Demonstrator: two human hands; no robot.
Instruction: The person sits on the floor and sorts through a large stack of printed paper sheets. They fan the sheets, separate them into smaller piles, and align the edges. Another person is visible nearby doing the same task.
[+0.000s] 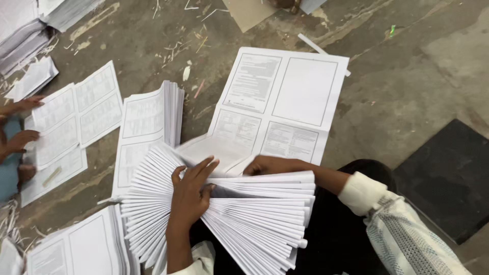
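Observation:
A thick stack of folded white paper sheets [254,224] is fanned out on my lap. My left hand [191,191] lies flat on the middle of the fan, fingers spread, pressing the folded sheets. My right hand [270,165] reaches in at the fan's top edge and grips a folded sheet [214,153] there, its fingers partly hidden under the paper. Just beyond lies a large printed sheet [282,102] flat on the floor.
A pile of printed sheets [147,127] stands to the left, another [76,249] at lower left. Another person's hands [20,122] rest on printed sheets [76,117] at far left. More paper stacks [25,30] sit top left. Paper scraps litter the concrete floor; a dark mat [448,178] lies right.

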